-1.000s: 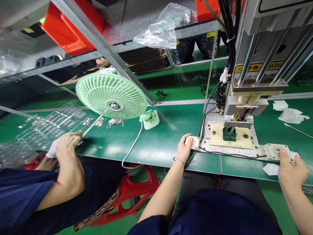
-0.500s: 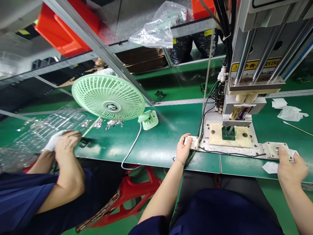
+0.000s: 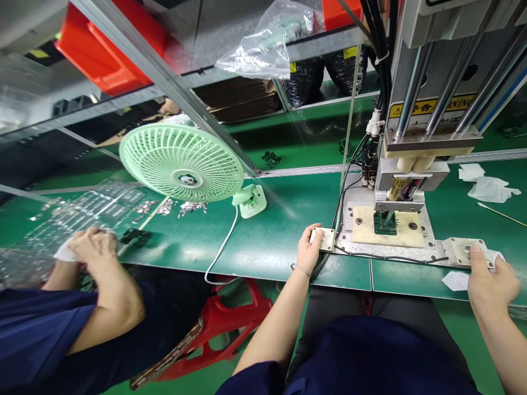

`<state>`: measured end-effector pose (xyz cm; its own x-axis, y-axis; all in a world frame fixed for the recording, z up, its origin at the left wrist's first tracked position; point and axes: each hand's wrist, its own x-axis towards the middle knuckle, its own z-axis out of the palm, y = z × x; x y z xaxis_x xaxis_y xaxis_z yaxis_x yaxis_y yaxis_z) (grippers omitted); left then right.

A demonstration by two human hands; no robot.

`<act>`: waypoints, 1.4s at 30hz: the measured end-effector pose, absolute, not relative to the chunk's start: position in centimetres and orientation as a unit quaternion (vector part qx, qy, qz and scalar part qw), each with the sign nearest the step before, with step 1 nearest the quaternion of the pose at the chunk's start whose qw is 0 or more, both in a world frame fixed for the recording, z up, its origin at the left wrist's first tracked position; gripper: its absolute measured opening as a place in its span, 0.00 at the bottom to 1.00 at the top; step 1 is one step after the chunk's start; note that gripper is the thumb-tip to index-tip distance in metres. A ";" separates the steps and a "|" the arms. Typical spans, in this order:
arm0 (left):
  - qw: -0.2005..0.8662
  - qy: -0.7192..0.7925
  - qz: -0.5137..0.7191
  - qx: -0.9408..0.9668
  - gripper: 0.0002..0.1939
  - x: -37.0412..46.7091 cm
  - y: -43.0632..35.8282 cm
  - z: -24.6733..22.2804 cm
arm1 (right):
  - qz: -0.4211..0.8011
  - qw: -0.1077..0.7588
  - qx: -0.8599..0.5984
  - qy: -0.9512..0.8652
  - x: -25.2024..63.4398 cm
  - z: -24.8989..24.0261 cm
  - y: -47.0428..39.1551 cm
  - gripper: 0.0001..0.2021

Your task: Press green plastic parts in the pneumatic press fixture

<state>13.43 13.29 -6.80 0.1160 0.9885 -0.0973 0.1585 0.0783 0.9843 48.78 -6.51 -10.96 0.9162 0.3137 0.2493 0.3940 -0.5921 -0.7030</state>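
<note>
My left hand (image 3: 309, 248) grips the left button block (image 3: 325, 240) of a press, its thumb on the top. At the other end of the metal base, my right hand (image 3: 489, 280) is wrapped round the right button block (image 3: 465, 252), thumb on top, with a piece of white paper by its fingers. Between them a dark green part (image 3: 386, 223) sits on the cream plate (image 3: 360, 232), under the lowered press head (image 3: 399, 205). A black cable runs along the base's front edge.
A green fan (image 3: 187, 179) stands left on the green bench (image 3: 267, 236). Beyond it, another person's hands (image 3: 94, 245) work near small metal parts (image 3: 192, 208). White tissues (image 3: 494, 189) and a cotton swab (image 3: 500, 214) lie right. A red stool (image 3: 247, 307) stands below.
The other person's hands have moved left, uncovering more of a dark part on the bench. My hands and the press have stayed in place.
</note>
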 end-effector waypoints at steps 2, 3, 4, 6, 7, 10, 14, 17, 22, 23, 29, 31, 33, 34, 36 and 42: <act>0.509 0.529 0.404 0.546 0.23 13.4 13.3 -6.7 | -0.054 0.405 -0.891 -0.201 48.7 -10.9 -6.4 0.25; 0.509 0.529 0.403 0.546 0.23 13.4 13.2 -6.7 | -0.056 0.402 -0.891 -0.201 48.7 -10.8 -6.4 0.25; 0.509 0.530 0.403 0.546 0.23 13.4 13.2 -6.6 | -0.057 0.400 -0.892 -0.201 48.6 -10.7 -6.3 0.25; 0.511 0.529 0.404 0.544 0.23 13.5 13.2 -6.6 | -0.057 0.398 -0.893 -0.202 48.6 -10.6 -6.3 0.25; 0.511 0.529 0.405 0.543 0.23 13.5 13.2 -6.5 | -0.057 0.398 -0.893 -0.203 48.6 -10.5 -6.3 0.25; 0.511 0.530 0.404 0.543 0.24 13.5 13.2 -6.5 | -0.057 0.404 -0.890 -0.205 48.6 -10.6 -6.3 0.25; 0.512 0.528 0.403 0.545 0.24 13.5 13.2 -6.6 | -0.053 0.400 -0.892 -0.202 48.8 -10.8 -6.4 0.24; 0.509 0.527 0.407 0.546 0.24 13.4 13.3 -6.8 | -0.056 0.398 -0.893 -0.201 48.8 -11.0 -6.4 0.25; 0.459 0.553 0.393 0.573 0.21 13.5 13.0 -6.2 | -0.059 0.392 -0.895 -0.203 48.6 -10.7 -6.5 0.24; 0.412 0.562 0.398 0.596 0.20 13.8 12.8 -5.7 | -0.057 0.394 -0.894 -0.205 48.5 -10.7 -6.5 0.24; 0.266 0.451 0.390 0.758 0.21 17.9 12.1 -1.3 | -0.072 0.407 -0.888 -0.203 48.7 -10.8 -6.5 0.24; 0.341 0.387 0.348 0.783 0.29 20.1 12.6 -0.7 | -0.078 0.411 -0.885 -0.203 48.7 -10.9 -6.5 0.23; 0.411 0.352 0.297 0.787 0.41 22.2 13.4 -0.9 | -0.081 0.414 -0.883 -0.203 48.7 -10.8 -6.5 0.23; 0.441 0.343 0.272 0.783 0.46 23.2 13.9 -1.2 | -0.080 0.415 -0.883 -0.204 48.6 -10.7 -6.4 0.23; 0.495 0.324 0.232 0.772 0.49 24.7 14.8 -2.0 | -0.078 0.414 -0.883 -0.207 48.5 -10.5 -6.3 0.23; 0.588 0.260 0.239 0.728 0.33 26.4 15.4 -2.4 | -0.074 0.402 -0.887 -0.213 48.4 -10.4 -6.5 0.25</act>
